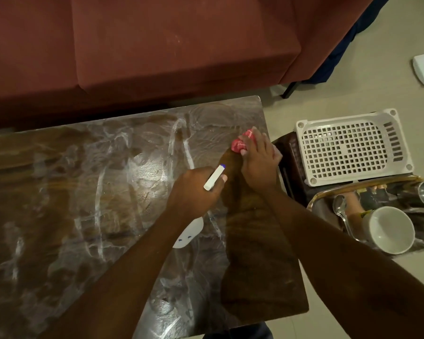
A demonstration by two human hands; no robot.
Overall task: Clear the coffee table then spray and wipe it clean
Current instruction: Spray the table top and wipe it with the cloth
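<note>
While the left hand (196, 192) has its grip wrapped round the white spray bottle (214, 179) at mid-frame, the right hand (257, 165) curls its grip over a bunched pink cloth (240, 143), pressed to the streaked tabletop (59, 265) near its right edge, just up-right of the bottle.

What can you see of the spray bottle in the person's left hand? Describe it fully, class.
The spray bottle looks like white plastic. Its long head ends in a blue nozzle tip aimed up and right, toward the pink cloth. Its rounded body, with small blue marks, shows below the wrist; the rest is hidden. The left hand grips its neck, fingers curled round it, over the streaked coffee table. Contact with the table cannot be told.
</note>
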